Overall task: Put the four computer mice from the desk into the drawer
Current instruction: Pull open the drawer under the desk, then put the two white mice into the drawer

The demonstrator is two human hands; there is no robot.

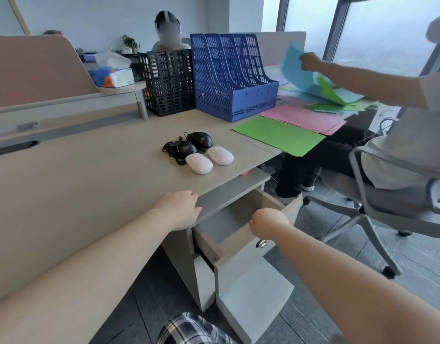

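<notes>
head view: four computer mice sit grouped on the surface (90, 175), two white mice (199, 163) (220, 155) in front and two black corded mice (185, 147) (200, 139) just behind them, cords bunched to the left. the left hand (176, 207) rests on the surface's front edge, fingers loosely curled over it, holding nothing. the right hand (269, 223) is clenched on the front rim of the drawer (226, 224), which stands partly open and looks empty. the mice lie ahead of and slightly right of the left hand, the nearer one; their long axes run diagonally toward the near right. bare surface lies between hand and mice; the drawer opens directly below the edge.
</notes>
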